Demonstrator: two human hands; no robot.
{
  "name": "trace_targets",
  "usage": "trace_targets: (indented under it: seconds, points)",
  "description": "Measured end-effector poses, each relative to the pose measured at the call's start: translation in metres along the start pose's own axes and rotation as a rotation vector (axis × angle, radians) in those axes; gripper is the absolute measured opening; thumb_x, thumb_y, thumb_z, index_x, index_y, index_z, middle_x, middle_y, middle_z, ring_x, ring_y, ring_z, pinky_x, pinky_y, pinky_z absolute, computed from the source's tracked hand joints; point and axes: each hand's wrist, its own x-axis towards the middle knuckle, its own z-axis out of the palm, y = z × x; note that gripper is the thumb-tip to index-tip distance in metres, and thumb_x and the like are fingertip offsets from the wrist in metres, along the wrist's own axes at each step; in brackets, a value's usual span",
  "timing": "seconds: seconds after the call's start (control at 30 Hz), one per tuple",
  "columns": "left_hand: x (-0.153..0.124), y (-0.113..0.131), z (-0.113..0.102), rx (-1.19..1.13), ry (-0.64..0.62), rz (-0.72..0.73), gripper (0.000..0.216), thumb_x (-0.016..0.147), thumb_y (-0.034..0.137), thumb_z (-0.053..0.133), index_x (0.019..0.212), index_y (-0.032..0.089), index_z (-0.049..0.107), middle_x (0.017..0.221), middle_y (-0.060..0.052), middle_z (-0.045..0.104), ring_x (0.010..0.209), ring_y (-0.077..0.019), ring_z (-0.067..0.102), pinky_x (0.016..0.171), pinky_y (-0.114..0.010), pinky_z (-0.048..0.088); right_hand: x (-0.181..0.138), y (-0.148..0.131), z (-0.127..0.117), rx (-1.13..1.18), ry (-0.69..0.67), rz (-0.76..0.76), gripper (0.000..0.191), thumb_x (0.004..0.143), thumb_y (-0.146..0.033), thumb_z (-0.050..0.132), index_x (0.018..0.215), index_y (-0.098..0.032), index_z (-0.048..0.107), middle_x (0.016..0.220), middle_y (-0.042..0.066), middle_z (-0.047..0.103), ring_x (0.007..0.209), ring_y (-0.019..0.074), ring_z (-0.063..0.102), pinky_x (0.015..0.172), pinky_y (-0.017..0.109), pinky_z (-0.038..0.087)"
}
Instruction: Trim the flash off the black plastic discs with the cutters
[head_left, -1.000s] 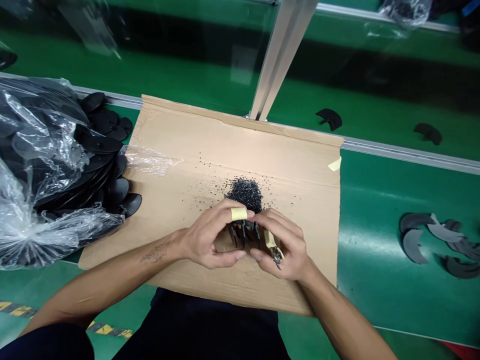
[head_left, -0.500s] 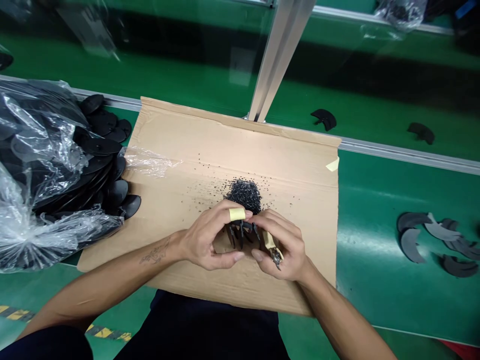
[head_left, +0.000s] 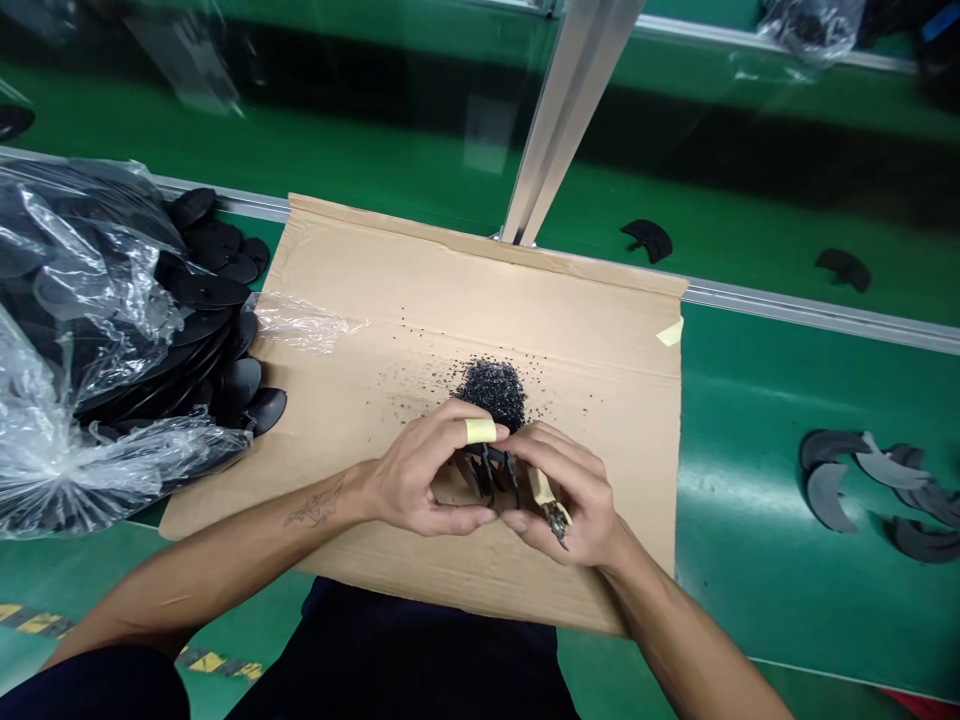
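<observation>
My left hand [head_left: 420, 470] curls around a black plastic part [head_left: 487, 462] with several thin prongs, its thumb under the part and its index finger, wrapped in yellow tape, along the top. My right hand [head_left: 581, 495] grips the same part from the other side, the two hands' fingertips meeting. Tucked in the right palm is a small tool [head_left: 553, 512] with yellow tape and a dark metal tip; its kind is partly hidden. Just beyond the fingers lies a heap of tiny black pieces [head_left: 491, 388].
A cardboard sheet [head_left: 420, 270] lies under the hands on the green table [head_left: 742, 400]. Plastic bags [head_left: 67, 380] of black disc-like parts [head_left: 206, 290] crowd the left. Curved grey-black pieces [head_left: 829, 495] lie at right. A metal post [head_left: 559, 130] stands at the back.
The left thumb has moved right, closer to the right thumb, and the black part has turned slightly between the hands. The view has shifted a little.
</observation>
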Motion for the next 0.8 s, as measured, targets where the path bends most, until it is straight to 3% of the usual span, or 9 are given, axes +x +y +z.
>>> trace_targets:
  seconds: [0.17,0.33,0.8]
  points:
    - [-0.0014,-0.0013,0.0015,0.002,0.024,-0.011,0.061,0.09,0.052,0.07,0.135,0.014,0.052,0.107,-0.012,0.065,0.096,-0.0212,0.065,0.077,-0.034,0.059,-0.0011,-0.0006,0.0012,0.013,-0.036,-0.01,0.039,0.091,-0.031,0.067,0.126,-0.015,0.06,0.088,0.009,0.068,0.077,0.0204,0.063,0.069,0.038,0.055]
    - [-0.0016,-0.0016,0.0,-0.021,0.023,-0.062,0.056,0.087,0.045,0.076,0.13,0.016,0.054,0.105,-0.01,0.071,0.097,-0.0205,0.07,0.08,-0.033,0.061,-0.0015,-0.0006,0.0014,0.017,-0.058,-0.02,0.042,0.091,-0.024,0.065,0.132,-0.015,0.057,0.089,0.008,0.068,0.078,0.0201,0.063,0.07,0.038,0.055]
    - [-0.0011,-0.0027,0.0002,-0.033,0.002,-0.024,0.041,0.09,0.039,0.073,0.118,0.014,0.057,0.101,-0.01,0.072,0.096,-0.0184,0.072,0.081,-0.029,0.063,-0.0009,0.0006,0.0028,0.018,-0.048,-0.04,0.036,0.093,-0.019,0.061,0.128,-0.014,0.058,0.087,0.009,0.067,0.074,0.0196,0.062,0.066,0.038,0.054]
